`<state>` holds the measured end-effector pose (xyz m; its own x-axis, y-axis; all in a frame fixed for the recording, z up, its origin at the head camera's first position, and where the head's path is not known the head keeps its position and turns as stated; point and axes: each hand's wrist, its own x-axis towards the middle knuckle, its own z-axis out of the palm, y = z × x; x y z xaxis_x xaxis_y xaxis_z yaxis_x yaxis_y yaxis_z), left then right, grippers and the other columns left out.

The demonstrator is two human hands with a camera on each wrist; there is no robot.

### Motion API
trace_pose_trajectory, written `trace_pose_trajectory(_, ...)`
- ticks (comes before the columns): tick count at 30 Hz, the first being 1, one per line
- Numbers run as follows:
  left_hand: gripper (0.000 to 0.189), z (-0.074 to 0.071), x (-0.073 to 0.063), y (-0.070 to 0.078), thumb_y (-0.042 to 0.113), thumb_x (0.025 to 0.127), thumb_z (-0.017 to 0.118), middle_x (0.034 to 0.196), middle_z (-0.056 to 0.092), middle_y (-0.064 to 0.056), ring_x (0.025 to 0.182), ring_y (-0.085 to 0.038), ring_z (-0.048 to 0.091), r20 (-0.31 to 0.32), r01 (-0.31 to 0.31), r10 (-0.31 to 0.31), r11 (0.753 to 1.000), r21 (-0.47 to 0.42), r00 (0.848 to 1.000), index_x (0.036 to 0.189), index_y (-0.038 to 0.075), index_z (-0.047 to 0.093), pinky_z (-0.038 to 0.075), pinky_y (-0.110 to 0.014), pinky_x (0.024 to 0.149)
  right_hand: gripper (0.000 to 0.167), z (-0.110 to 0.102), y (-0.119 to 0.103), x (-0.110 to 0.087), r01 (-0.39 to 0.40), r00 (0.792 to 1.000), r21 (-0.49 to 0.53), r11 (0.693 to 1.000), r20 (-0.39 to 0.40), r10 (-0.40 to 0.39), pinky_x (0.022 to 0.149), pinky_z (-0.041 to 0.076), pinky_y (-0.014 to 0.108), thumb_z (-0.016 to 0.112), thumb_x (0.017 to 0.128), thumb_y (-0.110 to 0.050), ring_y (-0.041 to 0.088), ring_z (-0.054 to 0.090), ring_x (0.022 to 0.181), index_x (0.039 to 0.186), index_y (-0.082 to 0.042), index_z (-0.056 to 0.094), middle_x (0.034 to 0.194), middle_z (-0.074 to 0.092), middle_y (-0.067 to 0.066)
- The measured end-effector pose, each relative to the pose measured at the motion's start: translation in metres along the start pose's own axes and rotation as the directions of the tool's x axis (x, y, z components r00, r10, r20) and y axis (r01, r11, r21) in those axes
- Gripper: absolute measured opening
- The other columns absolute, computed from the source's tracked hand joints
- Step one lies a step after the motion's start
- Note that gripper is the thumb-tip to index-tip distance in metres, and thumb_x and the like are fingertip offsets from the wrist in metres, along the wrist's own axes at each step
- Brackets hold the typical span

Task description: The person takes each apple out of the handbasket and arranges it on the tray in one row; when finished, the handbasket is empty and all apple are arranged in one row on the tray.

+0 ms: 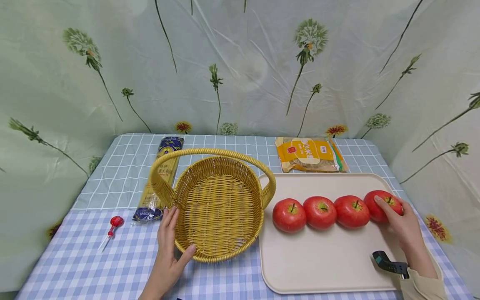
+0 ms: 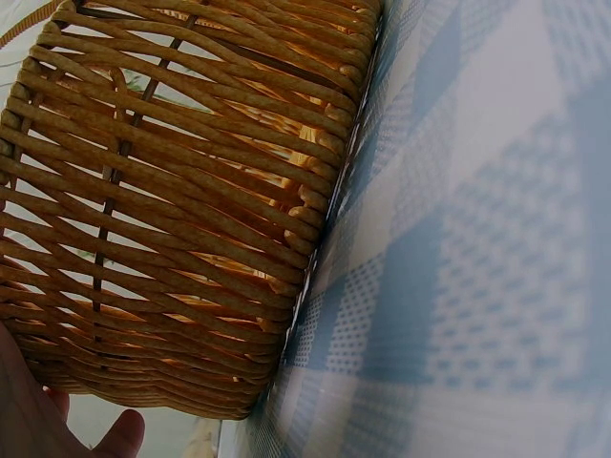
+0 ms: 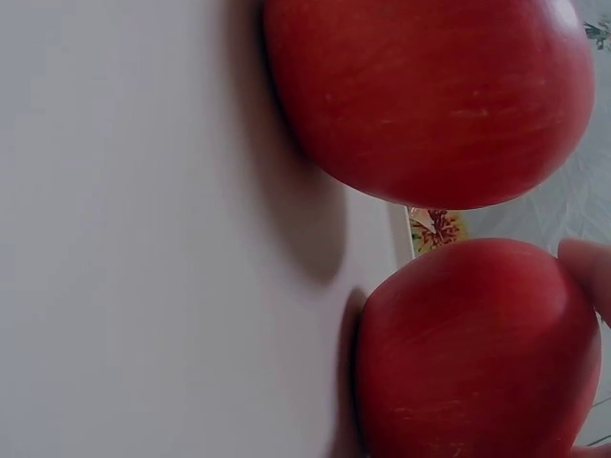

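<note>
Four would be too many to count, so several red apples [image 1: 319, 212] lie in a row across a cream tray [image 1: 322, 260]. At the row's right end, my right hand [image 1: 406, 225] grips the last apple [image 1: 378, 204], thumb on the near side and fingers round the far right. In the right wrist view that apple [image 3: 477, 353] rests low on the tray, a fingertip on its edge. My left hand [image 1: 168, 246] lies with extended fingers against the left side of a woven basket [image 1: 219, 212], thumb at its front rim. The basket's interior holds nothing.
Left of the basket lies a spaghetti packet [image 1: 148, 200], partly behind the tall handle [image 1: 213, 152]. A red lollipop [image 1: 114, 225] is on the checked cloth [image 1: 86, 266]. Behind the tray sits a yellow food bag [image 1: 311, 155]. A flowered curtain [image 1: 255, 75] closes off the back.
</note>
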<state>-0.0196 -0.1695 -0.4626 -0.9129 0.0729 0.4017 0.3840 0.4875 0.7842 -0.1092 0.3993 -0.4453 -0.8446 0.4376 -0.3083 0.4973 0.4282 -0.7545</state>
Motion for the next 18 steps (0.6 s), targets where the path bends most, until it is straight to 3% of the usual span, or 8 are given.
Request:
trace_pose_trajectory(2,0.087,0.000,0.000,0.000,0.003,0.081,0.065,0.156,0.005,-0.012,0.139,-0.042,-0.008,0.000,0.003,-0.003,1.000,-0.002,1.000,0.152,0.005,0.015,-0.001,-0.068,0.101,0.095,0.000,-0.010,-0.009,-0.006,1.000,0.005,1.000,0.008,0.006,0.074,0.050,0.049,0.049,0.090,-0.058,0.051,0.019,0.129,0.149,0.002,0.005,0.147,0.015,0.033)
trace_pose_trajectory(5,0.087,0.000,0.000,0.000,0.003,0.081,0.065,0.156,0.005,-0.011,0.139,-0.041,-0.008,0.001,0.010,-0.010,1.000,-0.002,1.000,0.152,0.005,0.014,-0.001,-0.068,0.101,0.092,0.000,-0.019,-0.018,-0.005,1.000,-0.002,1.000,0.017,0.005,0.061,0.047,0.032,0.047,0.092,-0.055,0.051,0.019,0.129,0.148,0.004,0.004,0.146,0.016,0.034)
trace_pose_trajectory(8,0.087,0.000,0.000,0.000,0.003,0.081,0.065,0.156,0.005,-0.012,0.140,-0.039,-0.008,0.001,0.012,-0.012,1.000,-0.002,1.000,0.152,0.005,0.014,0.000,-0.068,0.101,0.092,0.000,-0.022,-0.020,-0.002,1.000,-0.006,1.000,0.019,0.002,0.057,0.044,0.027,0.046,0.092,-0.054,0.051,0.020,0.128,0.148,0.005,0.004,0.145,0.016,0.034)
trace_pose_trajectory(11,0.088,0.000,0.000,-0.001,0.003,0.080,0.065,0.156,0.006,-0.013,0.140,-0.039,-0.008,0.001,0.009,-0.009,1.000,-0.001,1.000,0.152,0.005,0.015,0.000,-0.068,0.101,0.093,0.001,-0.022,-0.019,-0.003,1.000,-0.003,1.000,0.017,0.003,0.072,0.051,0.044,0.045,0.092,-0.055,0.051,0.019,0.129,0.148,0.005,0.002,0.145,0.015,0.034)
trace_pose_trajectory(14,0.088,0.001,0.000,-0.001,0.003,0.080,0.065,0.156,0.005,-0.012,0.140,-0.038,-0.008,0.002,0.013,-0.013,1.000,0.000,1.000,0.152,0.005,0.014,0.000,-0.068,0.101,0.094,0.002,-0.020,-0.018,-0.006,1.000,0.015,1.000,0.005,0.006,0.091,0.039,0.060,0.046,0.091,-0.056,0.051,0.017,0.130,0.149,0.004,0.001,0.147,0.012,0.034)
trace_pose_trajectory(16,0.088,0.000,0.000,-0.001,0.003,0.080,0.065,0.156,0.005,-0.012,0.140,-0.038,-0.008,0.002,0.013,-0.013,1.000,0.000,1.000,0.152,0.005,0.014,0.000,-0.068,0.101,0.095,0.002,-0.019,-0.017,-0.009,1.000,0.038,0.999,-0.012,0.009,0.095,0.032,0.063,0.047,0.091,-0.056,0.051,0.015,0.132,0.150,0.001,0.000,0.149,0.010,0.033)
trace_pose_trajectory(17,0.088,0.000,0.000,-0.001,0.003,0.080,0.065,0.155,0.005,-0.013,0.140,-0.038,-0.008,0.003,0.013,-0.013,1.000,0.000,1.000,0.152,0.005,0.014,0.000,-0.069,0.100,0.094,0.003,-0.019,-0.017,-0.006,1.000,0.034,0.999,-0.027,0.007,0.092,0.040,0.058,0.047,0.091,-0.057,0.050,0.016,0.132,0.150,0.000,0.001,0.149,0.011,0.032)
trace_pose_trajectory(18,0.088,0.000,0.000,-0.001,0.003,0.080,0.065,0.155,0.005,-0.013,0.140,-0.039,-0.008,0.003,0.011,-0.011,1.000,-0.001,1.000,0.152,0.005,0.014,0.000,-0.069,0.100,0.093,0.003,-0.020,-0.018,-0.004,0.999,0.042,0.999,-0.041,0.006,0.093,0.040,0.057,0.047,0.091,-0.056,0.049,0.016,0.132,0.151,-0.002,0.002,0.149,0.011,0.031)
